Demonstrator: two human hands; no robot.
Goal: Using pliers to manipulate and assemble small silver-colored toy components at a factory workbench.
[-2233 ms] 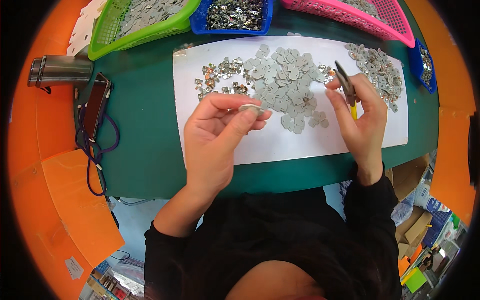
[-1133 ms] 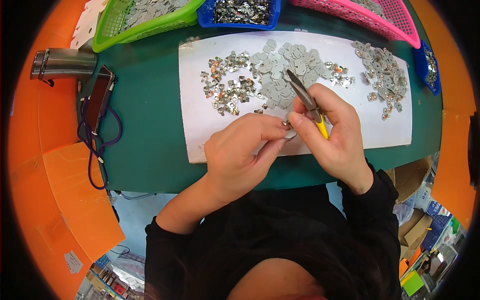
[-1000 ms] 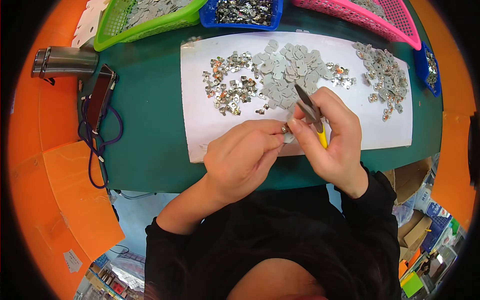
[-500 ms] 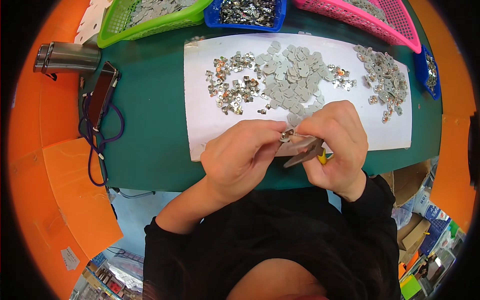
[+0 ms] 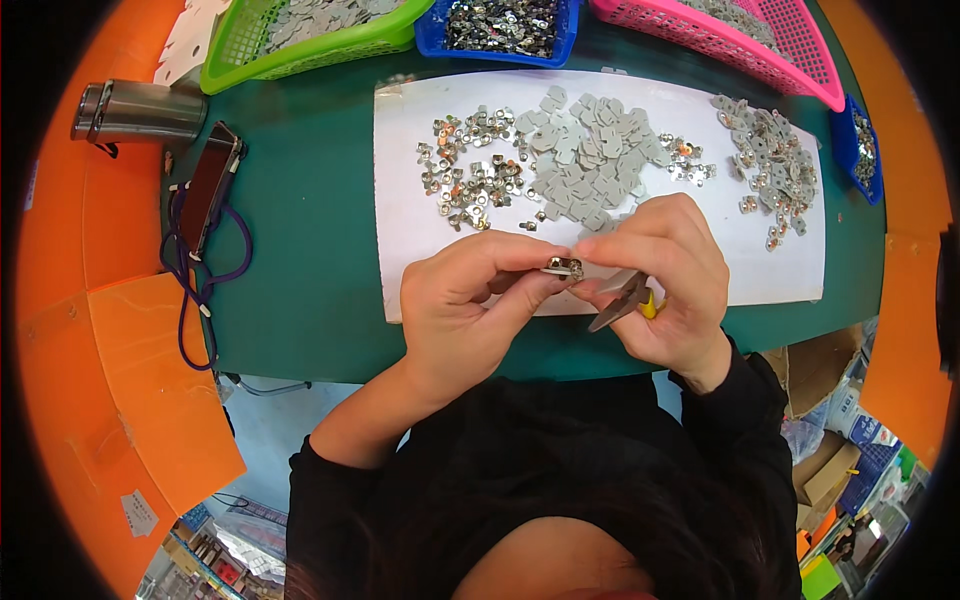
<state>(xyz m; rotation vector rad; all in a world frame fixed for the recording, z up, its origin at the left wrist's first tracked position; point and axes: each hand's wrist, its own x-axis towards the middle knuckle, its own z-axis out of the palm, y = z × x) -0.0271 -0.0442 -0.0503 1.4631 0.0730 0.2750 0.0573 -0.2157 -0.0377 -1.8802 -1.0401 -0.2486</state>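
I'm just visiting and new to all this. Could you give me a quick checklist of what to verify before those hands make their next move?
1. Small metal part secured: ok, pinched at the fingertips of the left hand.
2. Pliers in hand: ok, tucked in the right hand.
3. Pliers' tips off the metal part: ok, they point down and left, apart from it.
4. Right fingertips touching the part: cannot tell, they are too close together.
5. Grey plates laid out: ok, heaped on the white board.
6. Purple cord away from both hands: ok, off to the left.
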